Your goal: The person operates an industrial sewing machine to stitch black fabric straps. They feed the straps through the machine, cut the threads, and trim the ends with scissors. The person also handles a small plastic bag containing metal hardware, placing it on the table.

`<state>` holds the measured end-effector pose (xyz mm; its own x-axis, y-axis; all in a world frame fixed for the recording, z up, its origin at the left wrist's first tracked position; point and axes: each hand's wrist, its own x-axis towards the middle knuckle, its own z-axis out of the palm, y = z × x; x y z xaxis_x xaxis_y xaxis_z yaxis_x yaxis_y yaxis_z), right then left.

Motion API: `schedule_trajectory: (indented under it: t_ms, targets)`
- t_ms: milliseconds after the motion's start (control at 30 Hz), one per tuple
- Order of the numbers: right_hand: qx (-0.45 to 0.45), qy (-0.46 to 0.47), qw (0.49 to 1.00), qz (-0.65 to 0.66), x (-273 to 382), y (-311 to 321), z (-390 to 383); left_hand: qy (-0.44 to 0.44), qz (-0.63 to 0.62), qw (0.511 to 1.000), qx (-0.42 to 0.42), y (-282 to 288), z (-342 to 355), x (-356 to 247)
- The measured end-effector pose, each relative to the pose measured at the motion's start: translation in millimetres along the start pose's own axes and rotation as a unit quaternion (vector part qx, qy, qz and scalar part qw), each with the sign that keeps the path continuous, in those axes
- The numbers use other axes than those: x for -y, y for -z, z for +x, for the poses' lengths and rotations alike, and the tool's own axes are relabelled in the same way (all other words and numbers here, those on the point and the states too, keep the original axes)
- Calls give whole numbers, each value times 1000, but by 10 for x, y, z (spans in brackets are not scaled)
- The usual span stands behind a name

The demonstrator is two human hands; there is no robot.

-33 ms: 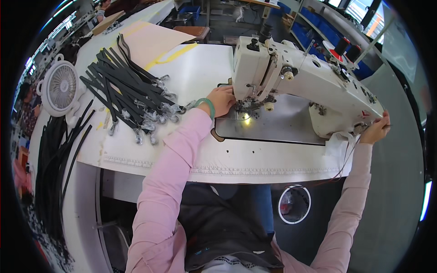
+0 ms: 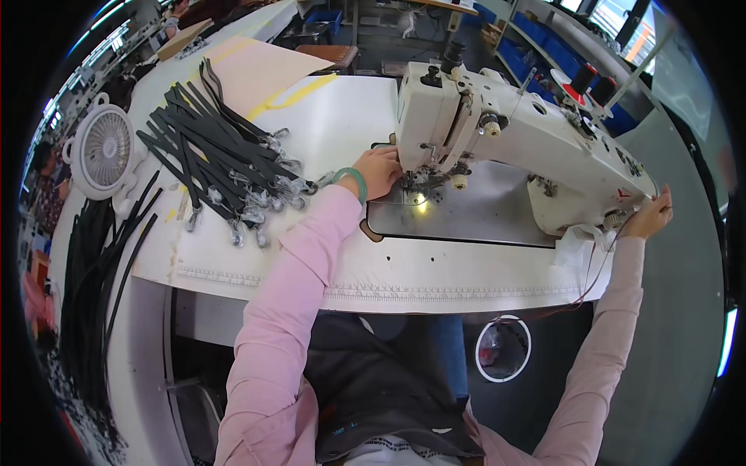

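Note:
My left hand, with a green bangle at the wrist, reaches to the left side of the white sewing machine, beside its needle area. Its fingers are bent and closed; their tips and whatever they hold are hidden by the machine head. At the machine's right end, my right hand has its fingers curled together; what they grip cannot be made out. A small lamp lights the metal bed under the needle. Left of my left hand lies a pile of black straps with clear plastic-wrapped ends.
A white fan stands at the left, above more long black strips hanging over the table edge. A pale sheet lies behind the pile. Red and black thread spools stand behind the machine. A ruler strip runs along the front edge.
My right hand has shifted slightly right and outward at the machine's end, its forearm moving with it. My left hand stays at the same place.

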<state>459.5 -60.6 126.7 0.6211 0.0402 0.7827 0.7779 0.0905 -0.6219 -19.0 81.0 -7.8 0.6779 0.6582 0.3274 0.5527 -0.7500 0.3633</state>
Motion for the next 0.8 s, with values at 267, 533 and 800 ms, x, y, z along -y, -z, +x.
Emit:
schedule_trajectory:
  t_ms: [267, 533, 800]
  targets:
    - [285, -96, 917, -263, -1834, 272, 1260, 5, 5, 1000, 9, 44, 11, -47]
    - [189, -184, 957, -118, -1885, 644, 1137, -6, -31, 999, -22, -16, 121, -163]
    - [284, -186, 916, -214, -1554, 579, 1199, -27, -30, 999, -20, 38, 101, -162]
